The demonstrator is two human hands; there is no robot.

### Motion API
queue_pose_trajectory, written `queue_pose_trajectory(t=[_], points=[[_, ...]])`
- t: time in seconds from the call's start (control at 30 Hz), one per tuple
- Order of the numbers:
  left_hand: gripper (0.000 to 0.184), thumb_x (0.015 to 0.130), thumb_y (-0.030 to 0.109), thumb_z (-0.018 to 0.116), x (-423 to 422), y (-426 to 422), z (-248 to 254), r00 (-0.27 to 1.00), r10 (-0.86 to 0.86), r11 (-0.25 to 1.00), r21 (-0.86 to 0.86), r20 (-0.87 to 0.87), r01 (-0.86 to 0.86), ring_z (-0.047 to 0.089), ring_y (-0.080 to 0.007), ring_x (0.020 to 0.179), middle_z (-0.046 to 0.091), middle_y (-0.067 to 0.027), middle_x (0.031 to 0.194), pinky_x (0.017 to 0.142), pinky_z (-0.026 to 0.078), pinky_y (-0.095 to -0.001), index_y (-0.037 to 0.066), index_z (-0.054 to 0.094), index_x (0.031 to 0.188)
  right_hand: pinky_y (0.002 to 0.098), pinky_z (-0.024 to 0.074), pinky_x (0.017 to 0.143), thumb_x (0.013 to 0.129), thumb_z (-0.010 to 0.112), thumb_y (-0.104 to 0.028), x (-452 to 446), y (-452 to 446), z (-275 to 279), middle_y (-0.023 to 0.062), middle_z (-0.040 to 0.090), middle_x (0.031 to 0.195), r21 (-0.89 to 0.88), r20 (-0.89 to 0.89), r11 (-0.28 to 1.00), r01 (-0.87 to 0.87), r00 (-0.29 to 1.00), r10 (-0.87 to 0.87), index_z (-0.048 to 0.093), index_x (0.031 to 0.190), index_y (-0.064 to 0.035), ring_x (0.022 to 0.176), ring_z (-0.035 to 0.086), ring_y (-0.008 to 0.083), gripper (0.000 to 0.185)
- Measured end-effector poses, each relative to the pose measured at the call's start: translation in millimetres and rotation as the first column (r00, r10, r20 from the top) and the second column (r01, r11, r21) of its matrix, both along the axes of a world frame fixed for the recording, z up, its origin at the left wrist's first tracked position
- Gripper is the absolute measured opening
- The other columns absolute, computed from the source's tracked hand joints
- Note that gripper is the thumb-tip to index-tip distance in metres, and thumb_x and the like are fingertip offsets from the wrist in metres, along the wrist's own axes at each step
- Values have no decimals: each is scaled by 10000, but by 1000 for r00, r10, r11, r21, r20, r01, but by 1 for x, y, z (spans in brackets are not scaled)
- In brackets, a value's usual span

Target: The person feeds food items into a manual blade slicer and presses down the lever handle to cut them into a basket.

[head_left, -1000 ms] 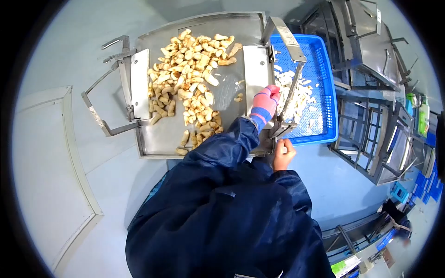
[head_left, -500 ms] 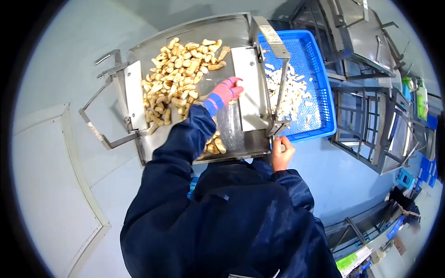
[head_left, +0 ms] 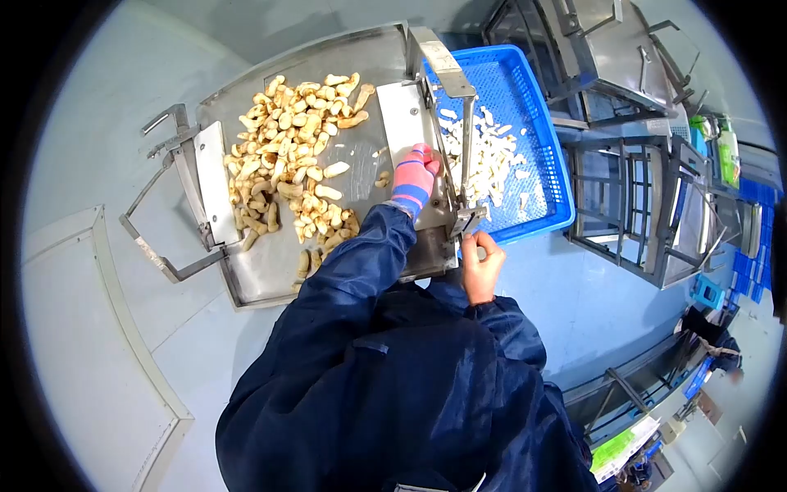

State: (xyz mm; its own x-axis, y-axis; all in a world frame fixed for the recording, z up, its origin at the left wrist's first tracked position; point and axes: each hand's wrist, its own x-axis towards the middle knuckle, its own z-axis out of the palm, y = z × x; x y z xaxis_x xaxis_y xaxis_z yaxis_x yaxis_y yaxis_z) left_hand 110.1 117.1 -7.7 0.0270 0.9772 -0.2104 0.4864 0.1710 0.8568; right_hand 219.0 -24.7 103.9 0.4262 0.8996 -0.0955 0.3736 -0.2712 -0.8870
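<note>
My left hand (head_left: pixel 416 178), in a pink and blue striped glove, is on the white cutting board (head_left: pixel 403 115) beside the blade arm. Its fingers are curled in; whatever they hold is hidden. My bare right hand (head_left: pixel 482 266) is closed around the handle at the near end of the metal lever cutter (head_left: pixel 467 152). Tan mushrooms with brownish patches (head_left: pixel 283 135) lie heaped on the steel tray table (head_left: pixel 361 184) left of my gloved hand. Beyond the cutter, white cut pieces (head_left: pixel 484 156) lie in a blue plastic basket (head_left: pixel 557 180).
A second lever cutter (head_left: pixel 184 176) with a white board is fixed at the table's left side. Metal frame racks (head_left: pixel 631 197) stand to the right. At the lower right are another metal bench (head_left: pixel 623 385) and part of a person (head_left: pixel 721 348).
My left hand has moved from the tray's middle onto the white board against the cutter, its fingers now curled. My right hand stays at the handle. The whole view has shifted slightly.
</note>
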Motion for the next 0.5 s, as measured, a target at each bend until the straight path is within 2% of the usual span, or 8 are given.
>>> queue_pose_trajectory(t=[0.13, 0.17, 0.27, 0.33, 0.37, 0.4, 0.43, 0.5], points=[[266, 800, 68, 591, -3, -3, -22, 961, 66, 989, -144, 267, -28, 626, -229, 790, 650, -114, 854, 728, 480, -323, 48, 542, 1062, 323, 375, 481, 787, 603, -78, 4, -21, -53, 143, 442, 527, 89, -24, 996, 5, 1000, -3, 492, 634, 13, 497, 356, 125, 210], [279, 796, 40, 583, -2, -2, -20, 929, 93, 983, -182, 359, -28, 614, -178, 779, 649, -88, 849, 714, 476, -294, 56, 541, 1072, 323, 379, 482, 788, 608, -78, 4, -18, -46, 146, 448, 529, 34, -42, 999, -32, 999, 33, 499, 640, 14, 498, 378, 120, 205], [298, 794, 18, 586, -6, -4, -10, 967, 44, 992, -127, 250, -12, 615, -182, 783, 650, -110, 863, 720, 475, -280, 43, 535, 1087, 323, 383, 480, 791, 616, -93, -1, -7, -11, 157, 463, 532, 123, -14, 992, 22, 1000, -21, 503, 639, 13, 493, 403, 119, 217], [310, 794, 28, 592, -1, -6, -15, 939, 48, 998, -50, 341, -33, 614, -184, 780, 650, -107, 865, 722, 473, -285, 40, 533, 1097, 329, 385, 474, 788, 619, -102, -2, 3, 17, 176, 478, 538, -9, -50, 1000, 13, 999, -14, 517, 642, 14, 456, 421, 179, 212], [315, 793, 30, 590, -1, -6, -17, 930, 69, 995, -95, 361, -37, 613, -185, 770, 651, -100, 856, 717, 472, -281, 35, 533, 1103, 332, 381, 472, 785, 614, -95, 1, -5, -1, 176, 475, 537, 24, -10, 1000, 3, 1000, -2, 519, 643, 15, 453, 418, 186, 203], [316, 792, 26, 588, -2, -5, -19, 960, 49, 993, -117, 274, -17, 612, -184, 768, 653, -95, 851, 713, 470, -275, 24, 530, 1103, 335, 378, 471, 782, 608, -89, 4, -14, -30, 175, 471, 536, 63, 36, 998, -13, 999, 11, 520, 644, 16, 450, 414, 194, 194], [308, 793, 23, 587, -1, -5, -17, 959, 55, 992, -121, 278, -21, 612, -180, 767, 653, -94, 848, 712, 469, -274, 22, 533, 1096, 340, 370, 467, 779, 598, -80, 5, -21, -50, 173, 466, 535, 65, -6, 998, -2, 1000, 2, 515, 641, 18, 447, 403, 189, 188], [281, 792, 26, 593, 0, -3, -21, 925, 84, 987, -161, 372, -25, 611, -169, 761, 654, -88, 849, 712, 468, -277, 23, 549, 1070, 336, 372, 468, 788, 598, -91, 3, -13, -36, 167, 463, 529, 93, -8, 996, 7, 1000, -6, 513, 636, 11, 457, 417, 164, 201]])
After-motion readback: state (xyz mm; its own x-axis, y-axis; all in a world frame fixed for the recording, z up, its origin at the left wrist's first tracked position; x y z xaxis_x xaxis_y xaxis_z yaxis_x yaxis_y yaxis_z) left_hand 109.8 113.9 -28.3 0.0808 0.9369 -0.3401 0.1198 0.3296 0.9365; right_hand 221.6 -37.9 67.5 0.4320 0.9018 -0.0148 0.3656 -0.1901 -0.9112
